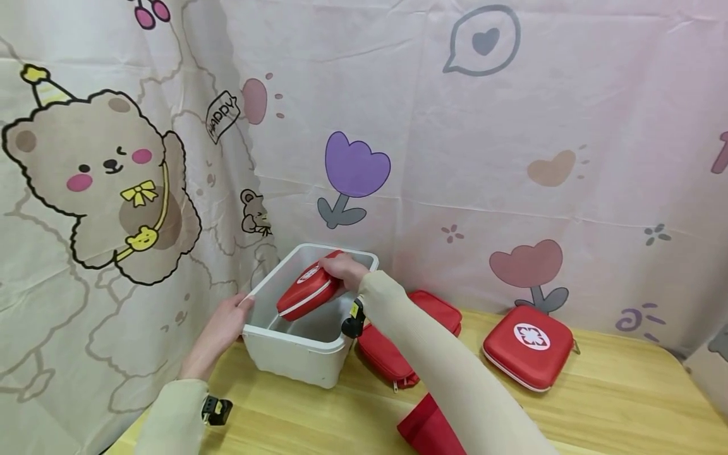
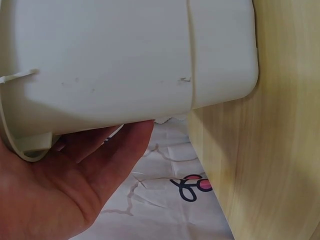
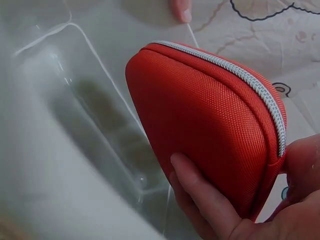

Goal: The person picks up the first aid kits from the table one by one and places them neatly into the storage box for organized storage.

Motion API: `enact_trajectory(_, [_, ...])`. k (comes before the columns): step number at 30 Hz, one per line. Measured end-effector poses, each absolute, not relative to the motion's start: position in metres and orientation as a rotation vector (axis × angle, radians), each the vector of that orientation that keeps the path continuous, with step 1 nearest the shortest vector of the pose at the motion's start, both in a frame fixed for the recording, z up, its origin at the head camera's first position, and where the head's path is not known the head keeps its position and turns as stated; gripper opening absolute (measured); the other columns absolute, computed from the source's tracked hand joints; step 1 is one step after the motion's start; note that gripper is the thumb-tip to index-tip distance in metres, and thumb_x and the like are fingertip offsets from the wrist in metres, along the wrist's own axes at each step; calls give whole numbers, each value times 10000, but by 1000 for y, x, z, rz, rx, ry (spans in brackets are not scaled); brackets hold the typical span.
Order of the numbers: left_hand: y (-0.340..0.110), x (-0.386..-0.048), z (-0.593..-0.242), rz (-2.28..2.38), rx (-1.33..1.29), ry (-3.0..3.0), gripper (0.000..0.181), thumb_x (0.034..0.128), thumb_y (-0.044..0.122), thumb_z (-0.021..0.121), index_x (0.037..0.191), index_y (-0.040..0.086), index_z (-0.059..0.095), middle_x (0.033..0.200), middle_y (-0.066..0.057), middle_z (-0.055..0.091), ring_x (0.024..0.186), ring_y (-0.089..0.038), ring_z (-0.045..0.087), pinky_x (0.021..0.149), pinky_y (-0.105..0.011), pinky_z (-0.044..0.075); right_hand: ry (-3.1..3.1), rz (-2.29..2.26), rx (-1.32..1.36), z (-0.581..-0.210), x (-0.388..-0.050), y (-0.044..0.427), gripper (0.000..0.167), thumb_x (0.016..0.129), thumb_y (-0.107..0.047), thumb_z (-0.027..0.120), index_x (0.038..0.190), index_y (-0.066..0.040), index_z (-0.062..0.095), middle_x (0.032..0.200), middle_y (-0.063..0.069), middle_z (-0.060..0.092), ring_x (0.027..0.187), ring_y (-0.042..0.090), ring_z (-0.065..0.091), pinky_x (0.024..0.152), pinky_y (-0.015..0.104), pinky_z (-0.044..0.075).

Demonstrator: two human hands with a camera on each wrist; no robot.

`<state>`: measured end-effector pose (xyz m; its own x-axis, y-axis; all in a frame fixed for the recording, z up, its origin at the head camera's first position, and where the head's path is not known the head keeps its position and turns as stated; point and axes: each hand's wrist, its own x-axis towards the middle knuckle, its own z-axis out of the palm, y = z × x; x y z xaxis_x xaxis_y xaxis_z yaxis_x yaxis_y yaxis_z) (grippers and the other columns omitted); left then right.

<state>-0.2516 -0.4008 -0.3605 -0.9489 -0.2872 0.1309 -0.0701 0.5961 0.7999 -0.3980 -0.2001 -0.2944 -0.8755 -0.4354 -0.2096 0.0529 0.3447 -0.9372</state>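
Note:
A red zippered hard case (image 1: pixel 309 287) with a white round emblem is tilted inside the mouth of a white plastic bin (image 1: pixel 296 354). My right hand (image 1: pixel 347 270) grips the case by its far end, with fingers on one face and the thumb on the other side, as the right wrist view shows. Its white zipper (image 3: pixel 235 72) runs closed along the edge. My left hand (image 1: pixel 230 316) holds the bin's left rim, thumb over the edge and fingers against the outer wall (image 2: pixel 110 60). In the right wrist view the bin's floor shows below the case.
Right of the bin lie two red pouches, one in front (image 1: pixel 389 354) and one behind (image 1: pixel 435 309), partly hidden by my right arm. Another red case (image 1: pixel 529 347) sits farther right. Red fabric (image 1: pixel 429 426) lies near the front. A printed curtain (image 1: pixel 432 158) backs the wooden table (image 1: pixel 625 392).

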Motion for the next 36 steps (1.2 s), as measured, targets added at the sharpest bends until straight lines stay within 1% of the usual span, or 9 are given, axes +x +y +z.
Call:
enact_trajectory(7, [-398, -252, -359, -1261, 286, -2579, 472, 1080, 288, 302, 1243, -90, 533, 1132, -265, 594, 935, -328, 594, 689, -409, 529, 2175, -1522, -330, -296, -399, -206, 323, 975, -203, 587, 1214, -23, 464, 1005, 167, 549, 814, 324, 623, 711, 512, 565])
enact_trajectory(11, [-398, -252, -359, -1238, 275, -2580, 473, 1079, 287, 305, 1259, -83, 538, 1139, -259, 596, 935, -322, 586, 674, -394, 521, 2174, -1485, -339, -295, -399, -206, 289, 958, -188, 589, 1161, -16, 476, 989, 168, 546, 812, 314, 618, 734, 526, 557])
enact_trajectory(16, [-399, -252, -360, -1239, 262, -2576, 482, 1080, 290, 299, 1269, -89, 530, 1119, -265, 598, 916, -321, 592, 642, -380, 519, 2177, -1382, -373, -296, -397, -207, 233, 948, -171, 600, 1105, -21, 514, 964, 157, 557, 798, 289, 600, 736, 501, 564])
enact_trajectory(21, [-399, -251, -360, -1267, 269, -2573, 480, 1080, 286, 300, 1280, -93, 518, 1133, -276, 592, 937, -333, 597, 639, -365, 523, 2111, -1312, -363, -301, -397, -209, 198, 946, -137, 594, 1062, 1, 513, 940, 173, 567, 797, 320, 602, 722, 533, 557])
enact_trajectory(25, [-399, -252, -360, -1253, 271, -2573, 472, 1078, 287, 301, 1243, -86, 539, 1085, -248, 600, 911, -315, 588, 656, -399, 524, 2070, -1308, -334, -305, -396, -208, 222, 933, -110, 623, 1085, 11, 515, 972, 183, 565, 868, 336, 570, 760, 555, 543])
enact_trajectory(29, [-399, -252, -360, -1251, 276, -2574, 455, 1077, 281, 304, 1207, -77, 552, 1011, -217, 591, 882, -297, 575, 663, -415, 524, 2053, -1292, -345, -306, -396, -206, 299, 907, -80, 666, 1147, 7, 511, 1033, 181, 548, 969, 353, 525, 791, 542, 542])
enact_trajectory(32, [-400, -251, -361, -1260, 280, -2575, 467, 1078, 289, 298, 1236, -79, 539, 1034, -227, 588, 904, -307, 577, 674, -424, 529, 2047, -1266, -394, -303, -395, -207, 286, 910, -61, 646, 1156, 13, 519, 1045, 181, 549, 993, 354, 526, 780, 539, 546])
enact_trajectory(34, [-400, -252, -360, -1254, 279, -2575, 471, 1078, 289, 296, 1242, -83, 535, 1028, -235, 582, 911, -316, 576, 679, -432, 531, 2040, -1255, -420, -302, -395, -208, 243, 933, -60, 595, 1151, 20, 522, 1040, 186, 550, 989, 355, 537, 777, 551, 541])
enact_trajectory(36, [-401, -251, -361, -1259, 282, -2576, 471, 1078, 284, 297, 1255, -85, 529, 1082, -245, 587, 931, -324, 581, 673, -417, 533, 2033, -1255, -433, -301, -395, -207, 230, 935, -68, 573, 1144, 19, 532, 1033, 190, 554, 975, 353, 546, 785, 561, 535])
